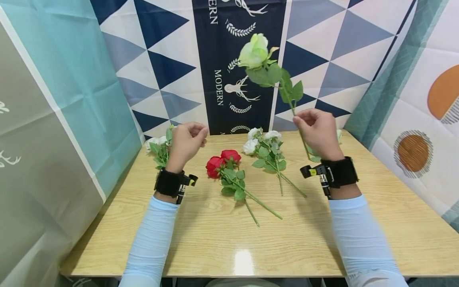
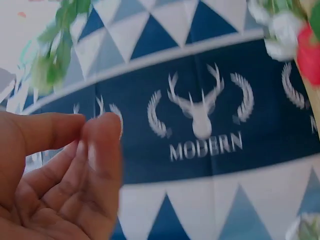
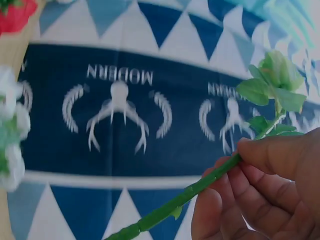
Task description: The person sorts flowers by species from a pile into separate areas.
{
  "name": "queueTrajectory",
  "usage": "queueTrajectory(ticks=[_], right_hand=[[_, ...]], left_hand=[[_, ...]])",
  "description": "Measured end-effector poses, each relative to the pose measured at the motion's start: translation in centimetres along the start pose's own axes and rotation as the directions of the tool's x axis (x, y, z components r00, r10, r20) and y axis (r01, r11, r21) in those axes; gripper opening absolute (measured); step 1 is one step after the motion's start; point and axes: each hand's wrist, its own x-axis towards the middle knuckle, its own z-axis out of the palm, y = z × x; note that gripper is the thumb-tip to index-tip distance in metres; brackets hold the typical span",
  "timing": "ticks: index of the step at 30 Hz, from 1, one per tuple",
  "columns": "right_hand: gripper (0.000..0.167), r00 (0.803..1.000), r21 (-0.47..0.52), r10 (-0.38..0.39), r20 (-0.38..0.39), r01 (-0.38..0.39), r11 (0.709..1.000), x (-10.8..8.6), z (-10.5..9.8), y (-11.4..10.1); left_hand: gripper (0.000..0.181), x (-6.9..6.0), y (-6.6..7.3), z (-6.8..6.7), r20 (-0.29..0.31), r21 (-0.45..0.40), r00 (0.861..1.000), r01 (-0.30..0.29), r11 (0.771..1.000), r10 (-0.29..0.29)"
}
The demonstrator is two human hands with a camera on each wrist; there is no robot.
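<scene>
My right hand (image 1: 317,129) pinches the green stem of a pale green-white artificial rose (image 1: 254,52) between thumb and fingers. The rose is raised above the table, its bloom tilted up to the left and the bare stem running down below the hand. In the right wrist view the stem (image 3: 165,212) crosses the fingers. My left hand (image 1: 187,143) is raised at the left with its fingers loosely bent and nothing in them; the left wrist view shows the thumb close to a fingertip. White flowers (image 1: 157,143) lie behind this hand, partly hidden.
Two red roses (image 1: 223,162) with crossed stems lie mid-table (image 1: 201,239). White roses (image 1: 263,141) lie just behind them to the right. Leaves (image 1: 313,153) of another flower show behind my right hand. Patterned cloth (image 1: 172,52) hangs at the back and sides.
</scene>
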Motion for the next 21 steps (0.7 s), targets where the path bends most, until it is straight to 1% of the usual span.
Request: queueTrajectory(ticks=[2, 4, 6, 8, 11, 14, 16, 18, 20, 21], right_hand=[[0.027, 1.0, -0.034, 0.017, -0.024, -0.017, 0.999, 0.2, -0.9, 0.8], [0.029, 0.998, -0.075, 0.045, -0.046, -0.049, 0.996, 0.4, -1.7, 1.8], [0.031, 0.995, -0.122, 0.08, -0.061, -0.086, 0.989, 0.6, -2.3, 2.9], [0.032, 0.992, -0.175, 0.108, -0.064, -0.118, 0.978, 0.8, -3.0, 4.2], [0.033, 0.984, -0.24, 0.167, -0.056, -0.176, 0.955, 1.1, -3.8, 6.5], [0.034, 0.967, -0.294, 0.254, -0.034, -0.253, 0.922, 1.0, -4.5, 8.8], [0.033, 0.95, -0.326, 0.311, -0.021, -0.301, 0.896, 0.9, -4.8, 10.3], [0.034, 0.934, -0.354, 0.358, -0.012, -0.339, 0.872, 0.7, -5.0, 11.6], [0.033, 0.92, -0.374, 0.391, -0.013, -0.368, 0.852, 0.5, -5.1, 12.8], [0.032, 0.913, -0.383, 0.408, -0.015, -0.382, 0.841, 0.4, -5.1, 13.4]], left_hand=[[0.022, 0.3, -0.7, -1.0, -0.005, 0.099, 1.0, 0.022, 0.995, -0.021], [0.026, 0.5, -1.7, -1.9, 0.002, 0.194, 0.998, 0.058, 0.979, -0.06], [0.028, 0.6, -2.9, -2.7, 0.015, 0.258, 0.994, 0.105, 0.96, -0.112], [0.03, 0.6, -4.0, -3.5, 0.024, 0.285, 0.986, 0.152, 0.946, -0.166], [0.031, 0.6, -5.7, -4.7, 0.055, 0.299, 0.972, 0.201, 0.933, -0.227], [0.033, 0.5, -7.1, -5.7, 0.119, 0.296, 0.949, 0.247, 0.923, -0.293], [0.032, 0.4, -8.1, -6.2, 0.16, 0.299, 0.925, 0.289, 0.91, -0.346], [0.031, 0.3, -9.0, -6.5, 0.19, 0.315, 0.897, 0.33, 0.89, -0.4], [0.031, 0.2, -10.0, -6.7, 0.207, 0.334, 0.875, 0.356, 0.873, -0.437], [0.032, 0.2, -10.4, -6.8, 0.212, 0.341, 0.868, 0.365, 0.866, -0.449]])
